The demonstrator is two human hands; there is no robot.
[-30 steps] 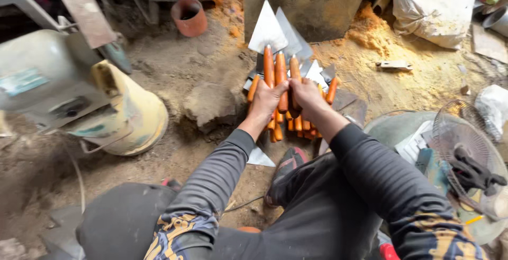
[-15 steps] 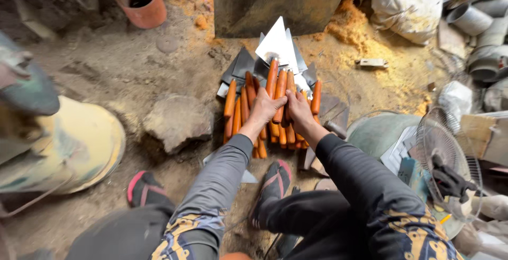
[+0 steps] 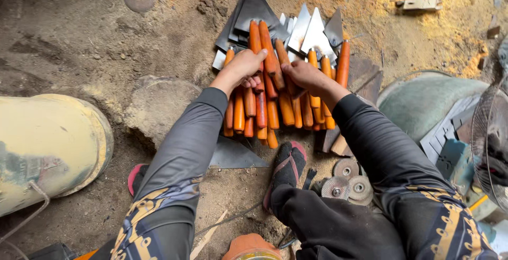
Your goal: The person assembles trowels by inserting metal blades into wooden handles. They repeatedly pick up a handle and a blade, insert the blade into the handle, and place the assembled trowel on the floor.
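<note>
Orange wooden handles of trowels lay bunched on the dirt floor w/ grey metal blades fanned beyond, left hand curled over a few handles & right hand gripping others beside it, foot just below the pile.

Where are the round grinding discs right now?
In the head view, the grinding discs lie on the dirt floor at lower right of centre, just right of the sandalled foot, below the orange-handled trowels.
</note>
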